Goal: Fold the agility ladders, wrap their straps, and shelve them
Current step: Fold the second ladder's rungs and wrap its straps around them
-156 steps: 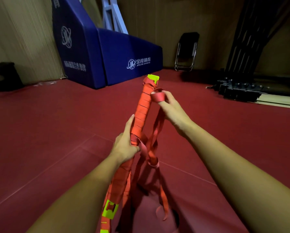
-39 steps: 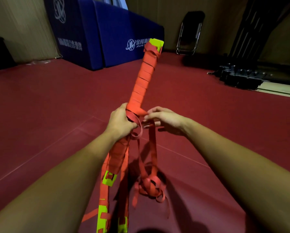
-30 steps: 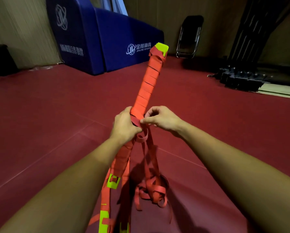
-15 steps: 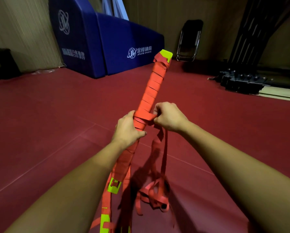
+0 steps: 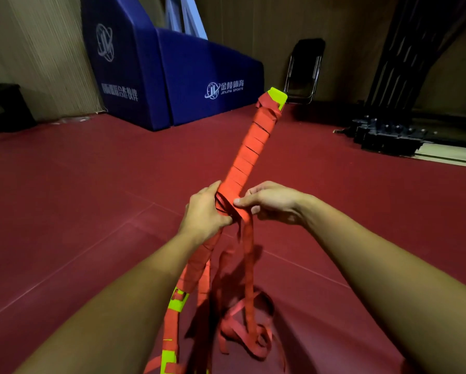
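Nearest, the slack of the red strap (image 5: 249,252) hangs down and ends in a loose heap (image 5: 245,333) on the red floor (image 5: 91,211), beside the lower part of the folded ladder bundle (image 5: 250,147), where yellow-green rung pieces (image 5: 179,300) show unwrapped. Above that, the left hand (image 5: 204,211) is curled round the bundle at mid-length and holds it tilted up and away. Half a second ago the right hand (image 5: 269,201) was a fist hauling the strap taut. Now its thumb and fingers pinch the strap flat against the bundle just below the last turn, touching the left hand's fingertips. That reads as one turn cinched and the next being started. The left thumb possibly traps a dark loop there, but the view is too dim to tell. Wrapping looks about half done, with much slack left.

The upper bundle is bound closely up to its yellow tip (image 5: 277,95). Beyond stand a blue padded base (image 5: 199,76), a folded chair (image 5: 304,68) and black gear (image 5: 388,133). No shelf or container is in view.
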The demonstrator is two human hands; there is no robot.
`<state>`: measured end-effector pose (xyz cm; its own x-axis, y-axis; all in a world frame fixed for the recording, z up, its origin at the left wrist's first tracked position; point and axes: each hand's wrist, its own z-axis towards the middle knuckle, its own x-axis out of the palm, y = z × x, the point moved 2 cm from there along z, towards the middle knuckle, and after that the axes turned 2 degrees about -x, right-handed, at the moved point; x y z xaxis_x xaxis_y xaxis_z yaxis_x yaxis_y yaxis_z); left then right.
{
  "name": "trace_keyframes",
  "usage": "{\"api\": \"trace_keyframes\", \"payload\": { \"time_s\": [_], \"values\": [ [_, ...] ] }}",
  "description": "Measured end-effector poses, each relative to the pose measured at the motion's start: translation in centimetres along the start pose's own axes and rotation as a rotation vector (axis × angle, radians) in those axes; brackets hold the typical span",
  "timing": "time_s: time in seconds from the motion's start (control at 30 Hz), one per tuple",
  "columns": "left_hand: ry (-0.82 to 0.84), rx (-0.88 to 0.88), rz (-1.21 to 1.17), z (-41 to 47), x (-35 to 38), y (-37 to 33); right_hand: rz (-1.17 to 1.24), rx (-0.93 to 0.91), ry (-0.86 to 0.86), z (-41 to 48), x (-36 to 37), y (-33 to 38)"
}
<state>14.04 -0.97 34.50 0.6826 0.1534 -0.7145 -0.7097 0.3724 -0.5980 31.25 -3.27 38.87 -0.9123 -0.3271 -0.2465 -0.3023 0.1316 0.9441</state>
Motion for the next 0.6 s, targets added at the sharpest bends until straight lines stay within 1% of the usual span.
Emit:
{"api": "trace_keyframes", "payload": {
  "time_s": [0.1, 0.2, 0.3, 0.43, 0.6],
  "values": [
    [0.010, 0.014, 0.007, -0.1, -0.1, -0.2, 0.035, 0.056, 0.017, -0.2, 0.4, -0.3],
    [0.003, 0.005, 0.016, -0.1, 0.0, -0.2, 0.163, 0.141, 0.053, -0.3, 0.8, -0.1],
    [0.007, -0.028, 0.014, -0.2, -0.1, -0.1, 0.243, 0.168, 0.009, 0.0, 0.8, 0.1],
    [0.017, -0.027, 0.022, -0.2, 0.1, 0.0, 0.101, 0.100, -0.028, 0.3, 0.8, 0.1],
    [-0.011, -0.022, 0.015, -0.5, -0.1, -0.5, 0.009, 0.008, -0.042, 0.5, 1.4, 0.0]
  ]
}}
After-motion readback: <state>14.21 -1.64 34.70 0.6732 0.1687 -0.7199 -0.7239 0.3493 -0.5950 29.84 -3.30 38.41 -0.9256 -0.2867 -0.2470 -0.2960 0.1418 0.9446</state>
